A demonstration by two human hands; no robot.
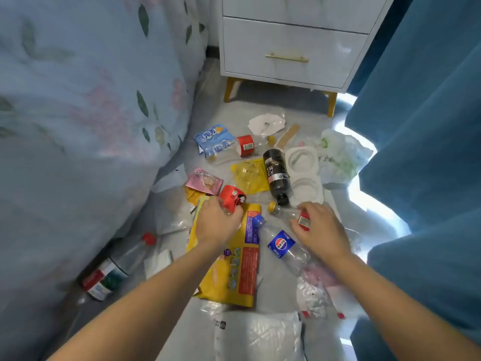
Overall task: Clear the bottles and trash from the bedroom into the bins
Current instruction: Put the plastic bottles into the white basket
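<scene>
Trash covers the grey floor between the bed and the curtain. My left hand (pixel 217 222) is closed around a clear bottle with a red label (pixel 231 196). My right hand (pixel 316 229) grips a second clear bottle with a yellow cap (pixel 272 206) and a red label. Between the hands lies a clear bottle with a blue cap and blue label (pixel 281 243). A dark bottle (pixel 276 175) rests just beyond, cap toward me. Under my left hand lies a large yellow wrapper (pixel 234 272). Farther off are another red-labelled bottle (pixel 246 145) and a blue snack bag (pixel 213 138).
The bed with floral bedding (pixel 78 113) fills the left. A white nightstand (pixel 286 48) stands ahead, a blue curtain (pixel 421 126) hangs on the right. A red-capped bottle (pixel 117 264) lies by the bed. White plastic trays (pixel 304 173), a crumpled bag (pixel 341 155) and a white bag (pixel 260 334) lie around.
</scene>
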